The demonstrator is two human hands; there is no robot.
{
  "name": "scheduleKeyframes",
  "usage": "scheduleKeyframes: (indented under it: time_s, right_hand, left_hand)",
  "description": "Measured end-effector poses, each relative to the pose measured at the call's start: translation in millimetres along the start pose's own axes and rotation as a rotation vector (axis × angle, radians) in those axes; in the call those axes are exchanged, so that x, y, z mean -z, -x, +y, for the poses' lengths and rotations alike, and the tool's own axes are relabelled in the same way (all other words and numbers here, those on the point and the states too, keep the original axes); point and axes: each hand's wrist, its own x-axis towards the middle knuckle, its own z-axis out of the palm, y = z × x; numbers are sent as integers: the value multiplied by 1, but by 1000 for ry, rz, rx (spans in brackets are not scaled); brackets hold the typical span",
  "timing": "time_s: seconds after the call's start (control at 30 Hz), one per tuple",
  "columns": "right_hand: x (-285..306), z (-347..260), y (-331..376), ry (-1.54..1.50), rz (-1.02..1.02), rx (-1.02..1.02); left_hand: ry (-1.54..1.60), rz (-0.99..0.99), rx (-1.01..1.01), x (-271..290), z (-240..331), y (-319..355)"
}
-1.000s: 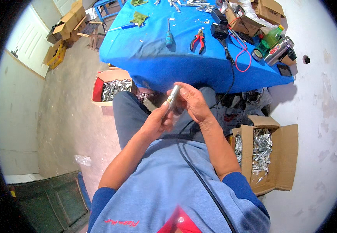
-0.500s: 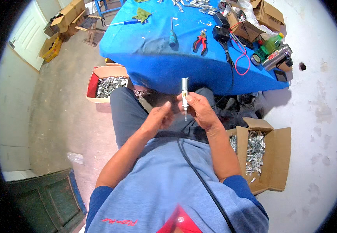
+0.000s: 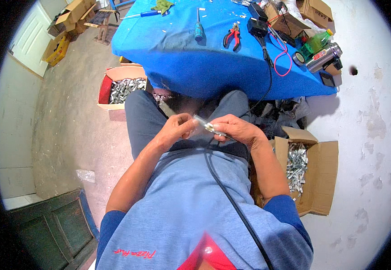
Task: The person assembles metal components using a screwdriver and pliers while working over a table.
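Note:
My right hand (image 3: 235,128) is closed around a small silver-and-white part (image 3: 209,127), a slim cylinder held tilted over my lap. Its clear or shiny upper end points toward my left hand (image 3: 176,129). The fingers of that hand are curled together right at this end; blur hides whether they grip it or hold something small of their own. A black cable (image 3: 231,198) runs up over my shirt and passes beneath the right hand.
Ahead is a blue-covered table (image 3: 173,63) with red-handled pliers (image 3: 233,38), a screwdriver (image 3: 198,31), a green bottle (image 3: 314,42) and a steel flask (image 3: 323,58). A box of dark and silver parts (image 3: 125,90) sits front left; a cardboard box of metal parts (image 3: 297,168) stands right.
The part has tipped from upright to slanting left and come lower, nearer my lap. My left hand has turned, its fingers now curled beside the part's end. The view has shifted slightly.

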Motion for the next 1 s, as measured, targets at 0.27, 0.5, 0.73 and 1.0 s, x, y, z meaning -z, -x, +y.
scheduleKeyframes:
  time_s: [0.27,0.5,0.73,1.0]
  right_hand:
    - [13,-6,1,267,-88,-60]
    - [-13,-21,2,1143,159,55]
    - [-22,-15,2,1417,347,223]
    - [-26,-32,9,1556,158,242]
  left_hand:
    - [-31,23,5,-13,4,-3]
    - [-32,108,70,-13,-3,-5]
    - [-10,-53,97,-12,-13,-2]
    - [-707,-158,-48,-28,14,7]
